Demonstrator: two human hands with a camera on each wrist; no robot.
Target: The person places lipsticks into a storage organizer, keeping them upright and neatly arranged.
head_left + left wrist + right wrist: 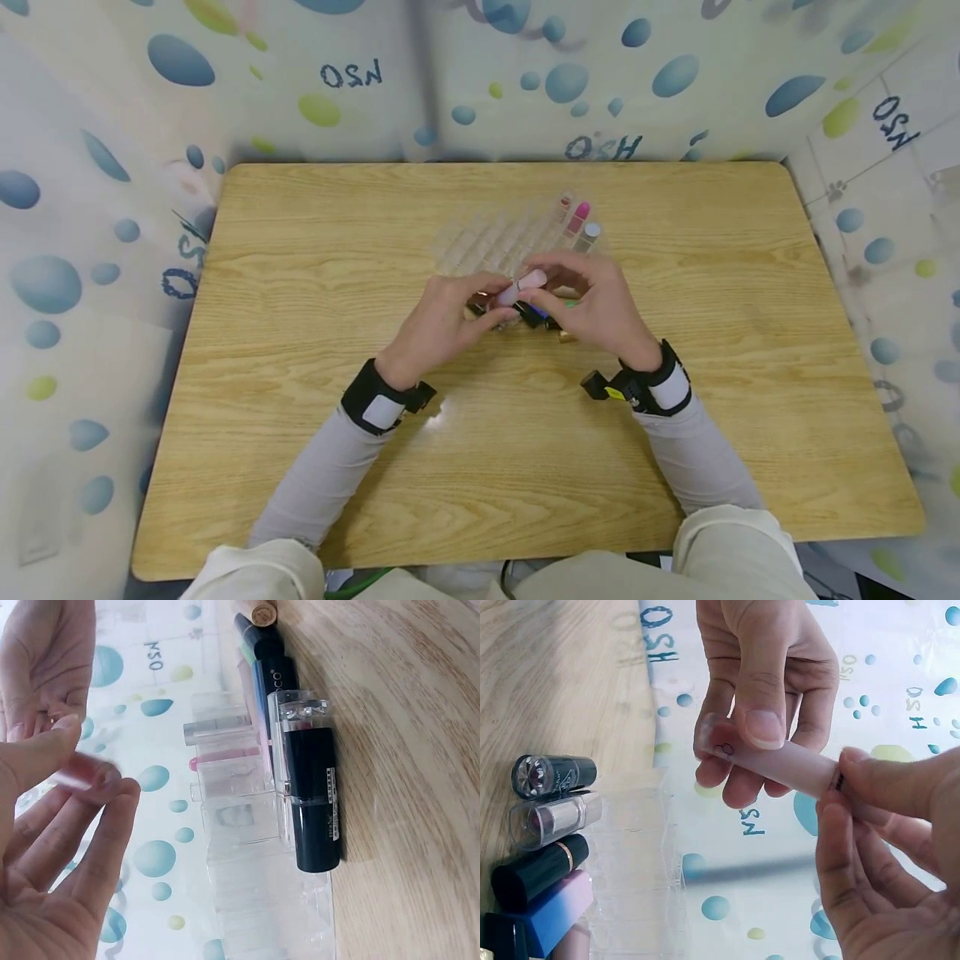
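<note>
A slim pale pink lipstick tube (pixel 522 286) is held above the table between both hands. My left hand (pixel 450 318) grips one end with thumb and fingers. At the other end, my right hand (pixel 596 302) pinches the tube beside a dark seam (pixel 838 780). In the right wrist view, the left thumb lies along the tube (pixel 780 763); its end blurs in the left wrist view. Behind the hands is a clear compartmented organizer (pixel 480 242), partly hidden by them. Its far right slots hold a bright pink lipstick (pixel 578 217) and a white-topped one (pixel 592 231).
Several lipsticks lie in front of the organizer, including a black one (pixel 315 799) with a clear faceted end, a clear-capped one (pixel 555 820), a black one with a gold band (pixel 540 871) and a blue-and-pink box-shaped one (pixel 559 911). The wooden table (pixel 300 250) meets a patterned curtain behind.
</note>
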